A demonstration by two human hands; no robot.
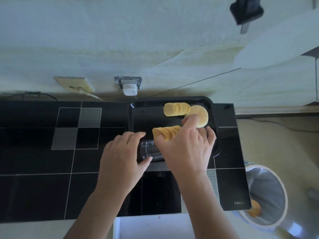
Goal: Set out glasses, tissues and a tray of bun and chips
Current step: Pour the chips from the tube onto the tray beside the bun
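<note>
Right hand (186, 149) covers the near end of the chip stack (166, 132) and part of the bun (201, 116); clear container (150, 151) partly hidden.

No text or label can be read.

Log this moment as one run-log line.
left hand: holds clear plastic chip tray | right hand: grips chip stack over black tray | on tray: second chip stack, bun
</note>
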